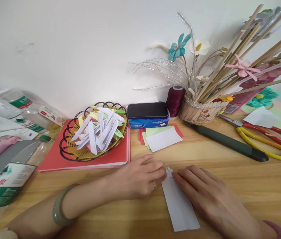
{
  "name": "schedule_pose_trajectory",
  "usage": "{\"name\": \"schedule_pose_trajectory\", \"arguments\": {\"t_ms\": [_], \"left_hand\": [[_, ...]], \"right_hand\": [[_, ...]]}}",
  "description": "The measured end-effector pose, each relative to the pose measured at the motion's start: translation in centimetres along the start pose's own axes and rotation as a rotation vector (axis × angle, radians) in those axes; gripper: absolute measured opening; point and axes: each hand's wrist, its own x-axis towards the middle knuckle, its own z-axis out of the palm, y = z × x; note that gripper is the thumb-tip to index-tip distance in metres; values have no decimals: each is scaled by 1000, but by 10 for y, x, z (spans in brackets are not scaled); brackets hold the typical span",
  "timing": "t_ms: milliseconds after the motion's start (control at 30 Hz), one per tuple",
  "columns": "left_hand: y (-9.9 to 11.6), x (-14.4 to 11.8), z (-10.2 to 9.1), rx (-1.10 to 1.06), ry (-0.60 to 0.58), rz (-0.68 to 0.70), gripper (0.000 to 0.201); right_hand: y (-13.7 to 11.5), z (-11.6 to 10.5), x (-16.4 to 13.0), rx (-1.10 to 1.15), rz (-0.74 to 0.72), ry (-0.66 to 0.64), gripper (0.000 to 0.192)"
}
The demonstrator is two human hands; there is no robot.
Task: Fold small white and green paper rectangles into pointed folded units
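Two hands press one strip of white paper (pixel 179 202) flat on a pale wooden tabletop (pixel 242 179) that runs back to a plain white wall (pixel 81 43). The left hand (pixel 139 179), with a ring and a green bangle (pixel 60 207) at the wrist, pinches the strip's folded top corner; the right hand (pixel 206 192) lies spread on it, fingers flat, clamped on nothing. The strip sits at 6 o'clock on the table. At 12 o'clock lies a stack of coloured paper slips (pixel 161 136), behind it a phone (pixel 147 110) on a blue tissue pack (pixel 147 122). At 10 o'clock a wire basket (pixel 68 139) full of folded paper pieces (pixel 98 131) stands on a red pad (pixel 56 159). At 2 o'clock stand a maroon thread spool (pixel 174 99) and a stick-built basket (pixel 200 111) of craft flowers, with a dark utility knife (pixel 227 142) and yellow-handled scissors (pixel 267 139).

Plastic bottles (pixel 8 179) at 9 o'clock are cut off by the edge, their labels unreadable. The strip's left edge hides under the left palm.
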Motion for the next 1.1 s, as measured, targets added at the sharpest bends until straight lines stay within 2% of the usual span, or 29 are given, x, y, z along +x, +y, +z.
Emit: {"name": "schedule_pose_trajectory", "arguments": {"t_ms": [467,567,700,767,933,1100], "left_hand": [[1,3,-3,12,-28,-1,24],[5,6,0,-7,-33,-53,21],[12,9,6,-65,-33,-238,28],[12,9,7,-79,-36,-286,30],[9,10,4,-101,-11,-269,27],[8,10,4,-124,7,-319,34]], "right_hand": [[4,-3,1,0,-58,-8,43],[5,0,-1,10,-66,-21,39],[7,3,-2,123,10,-80,29],[8,4,-2,193,63,-120,24],[8,10,0,221,112,-173,22],[14,15,-1,317,183,-211,32]]}}
